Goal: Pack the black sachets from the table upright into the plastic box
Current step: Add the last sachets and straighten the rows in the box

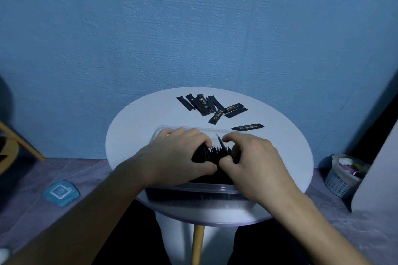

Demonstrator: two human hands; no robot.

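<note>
Black sachets (pixel 215 153) in plastic box (pixel 204 188), gripped by left hand (pixel 172 155) and right hand (pixel 254 161).

Blue textured wall (pixel 193 28) behind. Teal square packet (pixel 61 192) on purple cloth (pixel 32 178), left. Latticed basket (pixel 340 183) holding scraps, right.

round white table (pixel 133 142), clear plastic box (pixel 193 188) near edge, loose black sachets (pixel 212 106) behind

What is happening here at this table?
A person is filling a clear box on a round table. The left hand grips a bunch of upright sachets in the box; the right hand pinches some beside it. More loose sachets lie on the table behind the box.
</note>
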